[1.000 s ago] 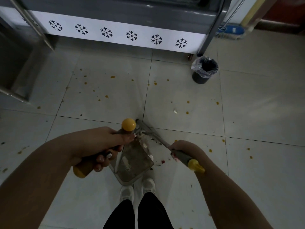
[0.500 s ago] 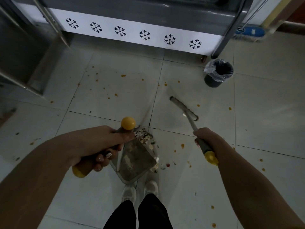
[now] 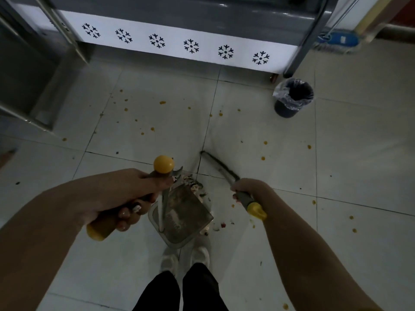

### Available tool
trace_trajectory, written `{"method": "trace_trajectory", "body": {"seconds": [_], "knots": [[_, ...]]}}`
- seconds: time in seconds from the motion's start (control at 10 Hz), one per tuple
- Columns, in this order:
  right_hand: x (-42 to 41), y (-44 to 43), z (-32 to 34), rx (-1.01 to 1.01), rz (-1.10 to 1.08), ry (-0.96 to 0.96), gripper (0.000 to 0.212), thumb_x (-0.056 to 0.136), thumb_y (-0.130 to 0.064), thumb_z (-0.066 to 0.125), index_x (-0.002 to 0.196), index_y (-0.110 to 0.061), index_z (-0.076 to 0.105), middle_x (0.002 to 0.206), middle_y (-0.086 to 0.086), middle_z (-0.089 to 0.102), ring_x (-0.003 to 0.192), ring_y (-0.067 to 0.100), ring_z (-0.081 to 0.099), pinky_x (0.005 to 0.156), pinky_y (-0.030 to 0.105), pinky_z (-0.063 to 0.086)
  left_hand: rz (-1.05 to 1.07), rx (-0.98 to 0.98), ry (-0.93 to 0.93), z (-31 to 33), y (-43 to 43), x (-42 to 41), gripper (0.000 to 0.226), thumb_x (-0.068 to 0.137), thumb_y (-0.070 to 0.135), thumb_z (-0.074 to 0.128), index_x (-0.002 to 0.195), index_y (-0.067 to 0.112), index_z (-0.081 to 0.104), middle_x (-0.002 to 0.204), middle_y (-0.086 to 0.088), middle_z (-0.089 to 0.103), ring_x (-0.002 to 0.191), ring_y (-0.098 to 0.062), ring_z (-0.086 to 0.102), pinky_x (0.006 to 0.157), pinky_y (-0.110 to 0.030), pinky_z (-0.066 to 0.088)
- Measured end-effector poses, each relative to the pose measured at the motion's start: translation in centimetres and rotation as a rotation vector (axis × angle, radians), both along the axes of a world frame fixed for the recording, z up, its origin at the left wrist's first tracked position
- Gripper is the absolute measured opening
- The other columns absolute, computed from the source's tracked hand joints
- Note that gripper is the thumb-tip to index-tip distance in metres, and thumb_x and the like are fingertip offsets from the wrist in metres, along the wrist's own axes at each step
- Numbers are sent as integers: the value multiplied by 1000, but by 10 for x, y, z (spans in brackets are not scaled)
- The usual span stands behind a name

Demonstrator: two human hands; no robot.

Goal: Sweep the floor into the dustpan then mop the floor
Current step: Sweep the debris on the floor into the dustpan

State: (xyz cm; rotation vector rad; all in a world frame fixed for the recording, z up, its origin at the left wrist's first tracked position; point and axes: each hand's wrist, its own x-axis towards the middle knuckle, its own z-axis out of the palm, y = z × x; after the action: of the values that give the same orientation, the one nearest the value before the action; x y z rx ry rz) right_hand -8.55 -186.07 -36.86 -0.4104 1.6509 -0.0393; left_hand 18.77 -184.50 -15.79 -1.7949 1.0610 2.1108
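My left hand (image 3: 116, 194) clenched round yellow-capped handle of grey metal dustpan (image 3: 184, 218); pan on white tile floor (image 3: 336, 167) before my shoes, debris at lip. Right hand (image 3: 249, 189) grips yellow-tipped grey broom (image 3: 221, 169), head on floor just beyond pan.

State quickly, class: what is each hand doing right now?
Left hand: closed, gripping the dustpan handle.
Right hand: closed, gripping the broom handle.

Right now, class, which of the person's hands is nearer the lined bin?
Right. The right hand, gripping the broom, is below and left of the bin; the left hand, gripping the dustpan handle, is further left.
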Motion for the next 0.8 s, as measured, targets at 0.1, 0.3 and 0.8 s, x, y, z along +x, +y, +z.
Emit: {"method": "trace_trajectory", "body": {"seconds": [0.1, 0.3, 0.8], "knots": [[1, 2, 13, -53, 89, -34, 16, 89, -10, 55, 73, -7, 53, 64, 7, 55, 50, 15, 51, 39, 19, 44, 7, -38, -23, 9, 3, -5, 55, 45, 64, 73, 54, 16, 46, 44, -2, 36, 30, -12, 31, 38, -21, 33], [5, 19, 18, -109, 120, 12, 19, 98, -11, 47, 81, -10, 54, 59, 7, 55, 37, 8, 54, 34, 17, 43, 17, -48, -27, 26, 13, 4, 48, 50, 59, 69, 52, 16, 48, 43, -2, 36, 29, -11, 31, 37, -20, 33], [56, 107, 32, -188, 23, -69, 12, 94, -10, 50, 88, -9, 61, 58, 12, 66, 51, 19, 64, 54, 21, 49, -49, -76, -14, 28, 80, 66, 51, 47, 60, 72, 58, 16, 50, 44, 0, 40, 30, -10, 33, 36, -20, 33]]}}
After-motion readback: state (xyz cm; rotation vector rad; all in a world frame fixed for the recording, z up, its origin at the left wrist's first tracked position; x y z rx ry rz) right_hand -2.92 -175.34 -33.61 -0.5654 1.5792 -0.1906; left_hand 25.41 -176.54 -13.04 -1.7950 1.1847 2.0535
